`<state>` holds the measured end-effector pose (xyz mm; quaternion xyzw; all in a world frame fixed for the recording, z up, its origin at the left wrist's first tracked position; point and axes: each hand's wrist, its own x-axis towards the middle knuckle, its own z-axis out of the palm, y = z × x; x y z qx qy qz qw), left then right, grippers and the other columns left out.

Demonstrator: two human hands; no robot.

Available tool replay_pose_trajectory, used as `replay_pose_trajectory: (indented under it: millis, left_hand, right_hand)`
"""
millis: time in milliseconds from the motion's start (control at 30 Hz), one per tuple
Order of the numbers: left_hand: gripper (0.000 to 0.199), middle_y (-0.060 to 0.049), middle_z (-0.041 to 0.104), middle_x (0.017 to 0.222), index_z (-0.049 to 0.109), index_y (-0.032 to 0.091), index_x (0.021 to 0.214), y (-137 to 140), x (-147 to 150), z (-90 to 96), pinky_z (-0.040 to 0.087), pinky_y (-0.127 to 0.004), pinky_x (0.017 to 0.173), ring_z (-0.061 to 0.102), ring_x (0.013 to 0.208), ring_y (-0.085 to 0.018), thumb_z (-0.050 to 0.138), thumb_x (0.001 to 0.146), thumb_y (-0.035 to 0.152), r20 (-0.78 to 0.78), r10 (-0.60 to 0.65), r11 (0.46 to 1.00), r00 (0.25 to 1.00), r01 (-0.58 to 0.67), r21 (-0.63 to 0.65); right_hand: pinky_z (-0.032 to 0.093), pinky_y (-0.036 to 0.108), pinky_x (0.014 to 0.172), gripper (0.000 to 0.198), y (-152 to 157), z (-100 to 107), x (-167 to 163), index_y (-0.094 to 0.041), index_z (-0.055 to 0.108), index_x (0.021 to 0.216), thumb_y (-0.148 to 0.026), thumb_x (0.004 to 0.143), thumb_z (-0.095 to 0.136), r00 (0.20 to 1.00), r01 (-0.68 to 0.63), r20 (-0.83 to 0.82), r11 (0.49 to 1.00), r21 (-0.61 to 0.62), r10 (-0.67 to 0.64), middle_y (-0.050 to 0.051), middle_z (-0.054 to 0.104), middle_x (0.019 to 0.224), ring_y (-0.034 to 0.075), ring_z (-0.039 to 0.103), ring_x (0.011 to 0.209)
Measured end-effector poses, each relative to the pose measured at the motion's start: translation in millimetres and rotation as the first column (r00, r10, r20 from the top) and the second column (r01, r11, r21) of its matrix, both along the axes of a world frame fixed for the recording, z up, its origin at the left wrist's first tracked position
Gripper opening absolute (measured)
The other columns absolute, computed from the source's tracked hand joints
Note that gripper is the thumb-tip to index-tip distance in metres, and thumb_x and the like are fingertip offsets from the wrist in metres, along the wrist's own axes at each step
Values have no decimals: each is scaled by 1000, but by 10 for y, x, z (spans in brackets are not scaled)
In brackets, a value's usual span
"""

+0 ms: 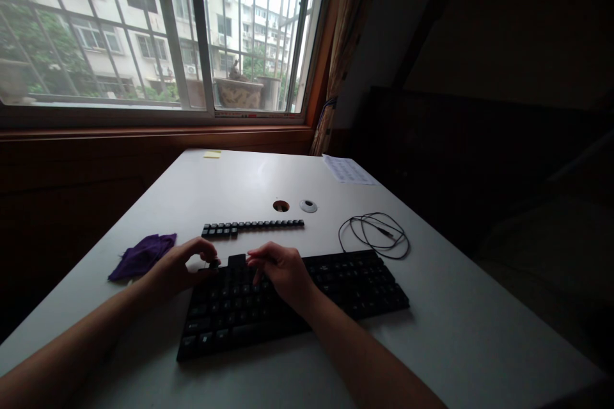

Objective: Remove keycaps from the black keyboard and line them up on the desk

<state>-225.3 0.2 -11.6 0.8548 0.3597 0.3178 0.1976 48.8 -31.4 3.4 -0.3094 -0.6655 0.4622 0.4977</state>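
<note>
A black keyboard [268, 313] lies at a slant on the white table in front of me. Over its upper left corner, my left hand [185, 265] pinches a small black keycap [214, 263] between thumb and index finger. My right hand [283, 271] is at the keyboard's top edge, its fingers drawn together; whether anything small is between them I cannot make out. Just left of those fingertips, a black block-like piece [236, 261] sticks up at the top edge. Behind the keyboard, several loose black keycaps [254, 225] stand in neat rows.
A crumpled purple cloth [144, 257] lies by my left wrist. The coiled black cable [377, 233] rests behind the keyboard's right end. Farther back are a round table hole [281, 206], its grey cover [308, 206], a yellow note [212, 154] and a printed sheet [348, 170].
</note>
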Motion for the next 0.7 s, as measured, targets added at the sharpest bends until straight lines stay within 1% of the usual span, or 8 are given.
replay_pose_trajectory:
  millis: [100,167,300,400,500,600,700]
  left_hand:
    - [20,-1,66,89,57,18,99,-4,-1,17,52,-26,72,63,79,-15,67,85,28,-5,-15,1000,1000,15,9]
    - [20,-2,66,90,58,18,101,-9,-3,33,52,-27,72,63,80,-15,66,86,28,-5,-8,1000,1000,8,18]
    - [25,-6,67,95,62,19,114,7,-24,46,53,-30,76,62,84,-17,63,89,23,1,-18,1000,1000,18,22]
    - [24,-8,67,101,64,19,114,49,-60,15,54,-32,77,62,86,-18,61,91,23,27,-26,1000,999,26,5]
    - [23,-9,68,104,63,18,113,88,-93,-27,56,-31,76,64,88,-19,62,91,26,85,8,997,996,-1,-76]
    - [23,-8,69,108,61,19,111,100,-101,-45,57,-32,77,66,92,-20,64,90,28,155,59,984,986,-31,-177]
    - [22,-8,69,112,60,19,108,97,-86,-42,58,-33,79,67,92,-20,67,88,27,232,75,973,970,-21,-230]
  right_hand:
    - [54,26,55,10,12,-11,2,-23,70,96,-27,88,66,999,-22,-37,1000,-6,22,1,73,88,11,68,58]
    - [54,26,54,10,11,10,0,-23,70,95,-28,87,67,999,-15,-49,1000,-23,13,1,73,88,12,68,58]
    - [52,26,51,16,-10,106,2,-22,68,96,-35,86,68,998,56,-18,996,-76,-58,1,73,85,12,66,53]
    - [52,27,51,23,-28,173,16,-21,65,99,-41,87,66,994,106,4,990,-90,-106,3,74,85,12,64,52]
    - [52,26,53,25,-34,203,33,-20,64,98,-42,87,65,990,143,8,986,-85,-143,4,74,85,12,64,55]
    - [52,26,57,22,-30,204,45,-20,63,95,-40,86,67,985,170,-13,982,-86,-172,4,74,85,13,65,60]
    - [53,27,60,20,-24,200,50,-20,63,93,-38,86,68,982,180,-40,980,-88,-184,3,74,83,14,65,64]
